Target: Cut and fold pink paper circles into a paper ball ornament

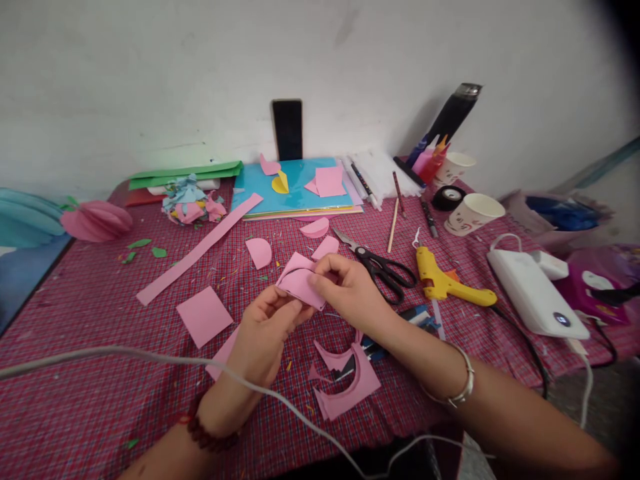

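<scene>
Both hands pinch a folded pink paper piece point(299, 280) just above the table's centre. The left hand point(265, 337) grips its lower edge from 7 o'clock, thumb and fingers closed narrowly on it, while the right hand point(350, 290) clamps its right side from 4 o'clock. The piece is pale pink, matte and creased double, with one curved edge showing.

Around it lie three pink half-discs point(260, 252) between 10 and 1 o'clock, one pink square point(204, 315) at 8 o'clock, one long pink strip point(197, 250) at 10 o'clock and a cluster of curved pink offcuts point(350, 383) at 5 o'clock. One pair of black-handled scissors point(380, 267) and one yellow glue gun point(445, 280) rest at 3 o'clock, and two paper cups point(473, 212) stand at 2 o'clock. One dark phone point(287, 129) leans upright at 12 o'clock behind a blue sheet point(300, 190).

Everything sits on a red checked cloth point(90, 373) littered with paper flecks, set against a plain white wall point(150, 67).
</scene>
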Motion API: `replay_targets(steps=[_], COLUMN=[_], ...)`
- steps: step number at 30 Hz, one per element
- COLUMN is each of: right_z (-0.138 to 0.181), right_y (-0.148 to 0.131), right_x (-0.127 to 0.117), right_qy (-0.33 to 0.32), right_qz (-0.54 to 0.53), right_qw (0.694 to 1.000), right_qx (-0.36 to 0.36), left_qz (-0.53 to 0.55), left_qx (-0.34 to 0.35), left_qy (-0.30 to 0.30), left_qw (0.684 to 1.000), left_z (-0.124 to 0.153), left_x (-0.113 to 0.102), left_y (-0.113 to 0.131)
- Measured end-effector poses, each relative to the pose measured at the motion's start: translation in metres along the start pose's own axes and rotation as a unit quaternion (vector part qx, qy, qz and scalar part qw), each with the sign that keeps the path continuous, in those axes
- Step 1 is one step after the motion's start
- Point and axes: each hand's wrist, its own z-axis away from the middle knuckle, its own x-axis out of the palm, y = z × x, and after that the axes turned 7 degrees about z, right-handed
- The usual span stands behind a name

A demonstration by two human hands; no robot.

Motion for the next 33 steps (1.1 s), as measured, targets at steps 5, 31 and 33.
replay_targets(steps=[5,31,33], right_z=[-0.0005,0.0008,0.0008], right_y=[0.0004,-0.0017,-0.002], right_x=[0.0017,0.0019,0.0016], right_qy=[0.002,-0.008,-0.007], right_qz=[-0.001,0.012,0.011], right_qw=[1.0,1.0,1.0], right_qx=[-0.004,-0.004,-0.005], left_qz=[0.01,-0.024,-0.044], left_qx=[0.0,-0.004,-0.016], left_qy=[0.004,0.017,0.029], left_qw=[1.0,1.0,0.998], left_z=[0.0008,-0.0036,-0.0043], left_x=[-0.0009,-0.0025,-0.0041], left_y=[-0.0004,-0.0024,-0.0018])
